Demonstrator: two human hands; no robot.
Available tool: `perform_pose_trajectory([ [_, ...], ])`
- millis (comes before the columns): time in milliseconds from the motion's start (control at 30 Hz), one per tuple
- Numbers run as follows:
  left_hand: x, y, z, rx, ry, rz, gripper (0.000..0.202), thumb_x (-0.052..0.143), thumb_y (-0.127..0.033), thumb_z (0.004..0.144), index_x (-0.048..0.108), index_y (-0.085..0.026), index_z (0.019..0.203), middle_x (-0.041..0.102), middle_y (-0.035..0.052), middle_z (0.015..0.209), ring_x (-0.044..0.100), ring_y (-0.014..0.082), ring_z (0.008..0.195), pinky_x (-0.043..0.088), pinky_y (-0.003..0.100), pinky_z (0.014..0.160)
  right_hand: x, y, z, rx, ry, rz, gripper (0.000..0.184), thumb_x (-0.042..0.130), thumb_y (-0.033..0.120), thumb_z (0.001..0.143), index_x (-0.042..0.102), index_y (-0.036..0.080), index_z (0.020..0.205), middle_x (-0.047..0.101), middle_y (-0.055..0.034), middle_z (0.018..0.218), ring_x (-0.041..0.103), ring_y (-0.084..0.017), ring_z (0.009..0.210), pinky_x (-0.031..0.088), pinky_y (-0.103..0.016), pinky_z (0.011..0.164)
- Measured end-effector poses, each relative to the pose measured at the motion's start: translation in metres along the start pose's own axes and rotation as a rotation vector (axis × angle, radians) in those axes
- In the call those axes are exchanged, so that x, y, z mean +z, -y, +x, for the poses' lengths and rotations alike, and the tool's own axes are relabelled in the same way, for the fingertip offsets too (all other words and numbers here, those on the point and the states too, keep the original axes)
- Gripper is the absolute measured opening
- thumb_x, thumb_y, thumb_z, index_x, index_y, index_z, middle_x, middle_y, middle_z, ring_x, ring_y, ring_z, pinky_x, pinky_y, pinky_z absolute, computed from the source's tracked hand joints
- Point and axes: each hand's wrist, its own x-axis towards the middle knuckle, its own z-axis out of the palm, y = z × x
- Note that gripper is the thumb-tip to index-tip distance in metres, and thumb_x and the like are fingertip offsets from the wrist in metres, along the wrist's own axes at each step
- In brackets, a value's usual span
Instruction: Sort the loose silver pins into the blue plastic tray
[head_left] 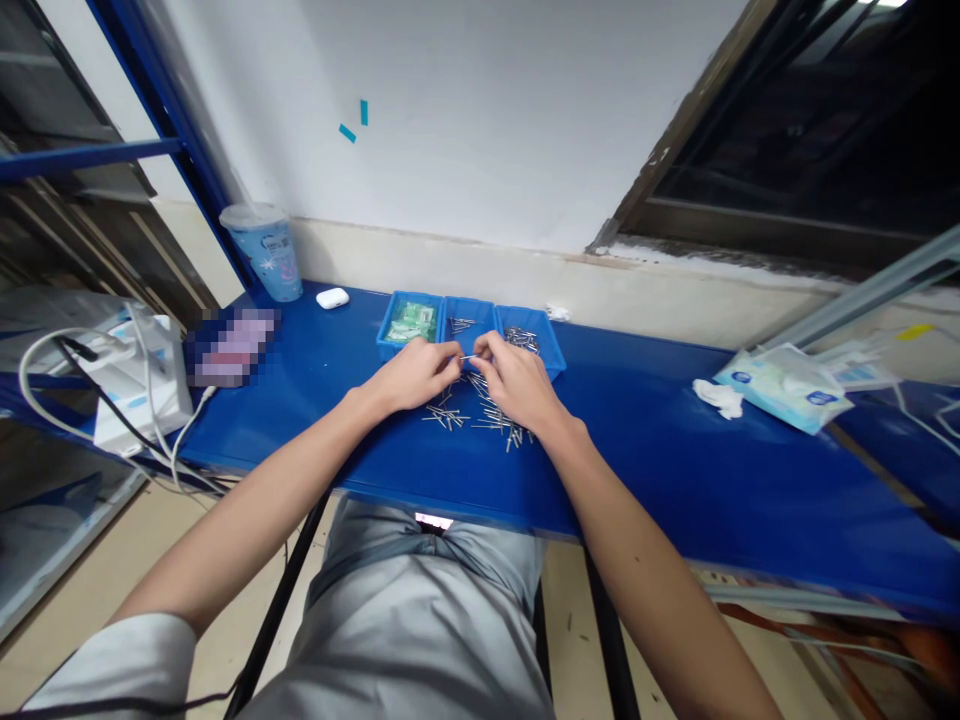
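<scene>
Left hand (421,375) and right hand (516,380) nearly meet, both pinching one thin silver metal pin (467,357) above the blue surface (637,430); seemingly pins are handled singly, calling next for steady fingertips.

Bins (472,308) block ahead — rightward, room (bare tabletop (637,430)).

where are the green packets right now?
Head view, left of centre: the green packets lie in the leftmost blue bin of three, just beyond the left hand.
</scene>
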Motion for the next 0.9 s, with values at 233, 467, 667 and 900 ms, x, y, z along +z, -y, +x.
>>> perform_pose_trajectory([
  [233,0.0005,0.0010,0.0003,0.005,0.003,0.007,0.032,0.041,-0.032,0.103,0.062,-0.017,0.084,0.052,-0.0022,0.061,0.044,0.0137,0.055,0.032,0.030,0.061,0.0013,-0.0017,0.0002,-0.006,0.001,-0.013,0.012,0.046,0.031,0.104,0.055,0.024,0.109,0.073,-0.0074,0.097,0.069,-0.026,0.086,0.044,-0.034,0.074],
  [467,0.0010,0.0019,0.0000,0.002,0.001,0.007,0.032,0.041,-0.033,0.102,0.061,-0.018,0.084,0.052,-0.0021,0.061,0.044,0.0136,0.055,0.032,0.030,0.061,0.0003,0.0002,0.0004,0.006,0.017,-0.012,0.011,0.046,0.030,0.104,0.054,0.024,0.108,0.073,-0.0074,0.097,0.068,-0.025,0.085,0.043,-0.034,0.074],
  [667,0.0001,0.0006,0.0003,0.009,0.007,0.013,0.032,0.040,-0.033,0.102,0.061,-0.018,0.083,0.051,-0.0018,0.060,0.044,0.0140,0.055,0.032,0.030,0.061,0.0003,-0.0001,0.0004,-0.002,0.016,-0.012,0.011,0.045,0.030,0.104,0.054,0.024,0.109,0.073,-0.0073,0.096,0.069,-0.025,0.086,0.044,-0.035,0.075],
  [900,0.0000,0.0008,-0.0001,0.015,0.007,0.010,0.032,0.041,-0.033,0.103,0.062,-0.018,0.084,0.053,-0.0018,0.061,0.044,0.0138,0.055,0.032,0.030,0.062,-0.0004,0.0007,0.0004,0.002,0.023,-0.008,0.012,0.045,0.031,0.105,0.054,0.024,0.109,0.073,-0.0077,0.097,0.069,-0.026,0.087,0.045,-0.035,0.076],
])
